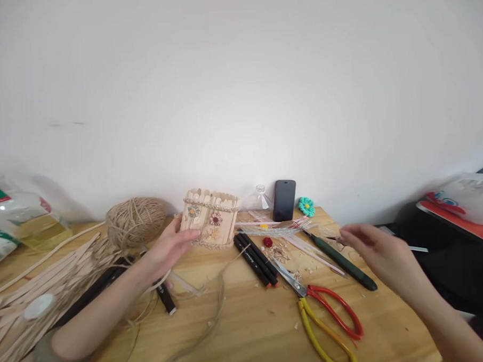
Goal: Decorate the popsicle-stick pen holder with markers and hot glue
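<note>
My left hand (174, 250) is closed on the near left side of a small popsicle-stick box (227, 224). Flowers decorate its front, and twine runs round its top and bottom edges. My right hand (374, 250) hovers over the table's right side, thumb and fingers pinched together. A thin dark bit shows at those fingertips, too small to name. Just left of that hand lies a dark green pen-like tool (343, 264). Scissors (306, 290) with red and yellow handles rest in front, blades pointing to black markers (255, 260). A dark red flower (267, 242) sits beside the markers.
A twine ball (136, 222) and loose wooden strips (41, 280) cover the left. Behind them stands a bottle of yellowish liquid (41, 227). A phone (284, 200) leans on the wall between a clear bottle (260, 198) and a turquoise flower (306, 206). Plastic bags (466, 198) lie right.
</note>
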Demonstrator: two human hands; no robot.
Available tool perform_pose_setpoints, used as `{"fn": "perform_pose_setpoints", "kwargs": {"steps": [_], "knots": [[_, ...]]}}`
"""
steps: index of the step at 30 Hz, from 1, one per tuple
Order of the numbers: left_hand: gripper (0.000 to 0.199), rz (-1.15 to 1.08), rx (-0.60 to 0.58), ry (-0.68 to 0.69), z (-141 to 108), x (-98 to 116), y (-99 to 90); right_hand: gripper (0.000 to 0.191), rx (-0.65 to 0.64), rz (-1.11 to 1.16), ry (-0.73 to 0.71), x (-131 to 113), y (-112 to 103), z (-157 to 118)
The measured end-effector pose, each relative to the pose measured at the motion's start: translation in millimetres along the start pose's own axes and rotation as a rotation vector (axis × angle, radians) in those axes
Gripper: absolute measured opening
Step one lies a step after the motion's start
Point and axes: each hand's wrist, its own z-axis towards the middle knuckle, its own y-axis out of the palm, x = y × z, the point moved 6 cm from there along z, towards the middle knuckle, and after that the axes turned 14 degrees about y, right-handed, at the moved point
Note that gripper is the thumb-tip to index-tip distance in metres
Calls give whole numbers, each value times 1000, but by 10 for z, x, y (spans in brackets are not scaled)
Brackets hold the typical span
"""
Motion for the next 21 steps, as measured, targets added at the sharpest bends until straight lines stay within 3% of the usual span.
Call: {"fn": "perform_pose_setpoints", "kwargs": {"steps": [3, 5, 10, 14, 16, 19, 21], "knots": [[50, -89, -48, -21, 6, -46, 144, 34, 20, -359, 164, 437, 39, -108], [51, -126, -72, -15, 19, -55, 230, 35, 7, -464, 290, 662, 31, -201], [55, -155, -62, 1, 65, -73, 328, 43, -2, -335, 612, 1424, -45, -273], [51, -219, -56, -39, 87, -147, 432, 79, 173, -72, 430, 1835, -51, 32], [50, -228, -19, -46, 92, -184, 486, 86, 74, 68, 393, 1927, 58, 223], [49, -213, 29, -34, 100, -229, 561, 67, -156, 188, 447, 1944, 225, 421], [47, -208, 56, -11, 110, -253, 590, 47, -243, 208, 486, 1924, 265, 480]]}}
